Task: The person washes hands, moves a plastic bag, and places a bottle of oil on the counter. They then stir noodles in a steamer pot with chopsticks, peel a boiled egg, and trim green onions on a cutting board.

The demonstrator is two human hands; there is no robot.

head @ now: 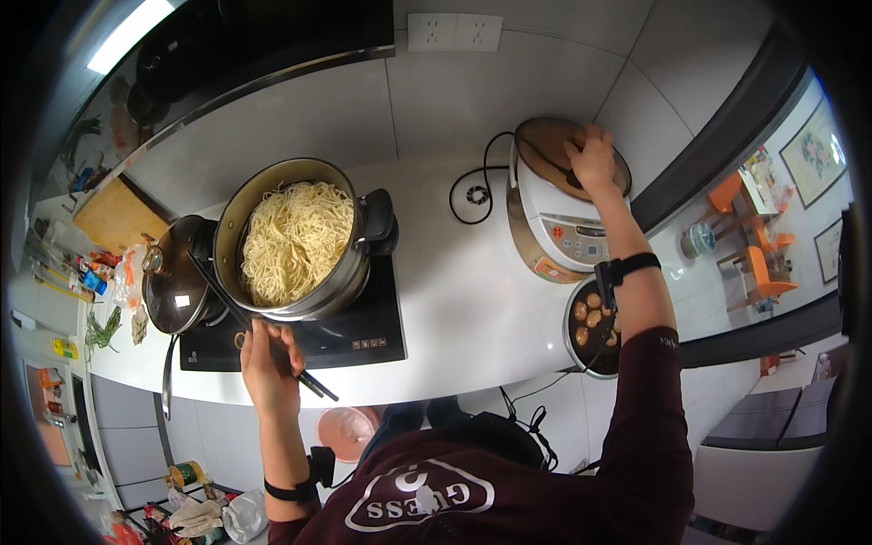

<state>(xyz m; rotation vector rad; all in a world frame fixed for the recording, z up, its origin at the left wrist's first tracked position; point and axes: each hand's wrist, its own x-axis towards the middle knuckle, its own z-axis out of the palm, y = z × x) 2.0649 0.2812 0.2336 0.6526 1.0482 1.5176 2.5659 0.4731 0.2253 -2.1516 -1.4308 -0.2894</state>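
Note:
A pair of dark chopsticks (318, 387) is held in my left hand (269, 364), in front of the steamer pot (229, 262). Their far ends slant up along the pot's left side. Pale noodles (300, 245) are heaped in this open pot, which stands on a black cooktop (381, 323). Off to the right, the fingers of my right hand (591, 160) are at the dark handle of a brownish pot lid (543, 139). That lid lies tilted over the top of a white rice cooker (545, 225); my hand hides part of the handle.
A lidded frying pan (178, 289) sits left of the steamer pot, its handle (167, 381) jutting past the counter edge. Right of it, a metal bowl (571, 340) holds eggs in dark liquid. A black cord (455, 204) loops beside the rice cooker. Below is a pink basin (347, 436).

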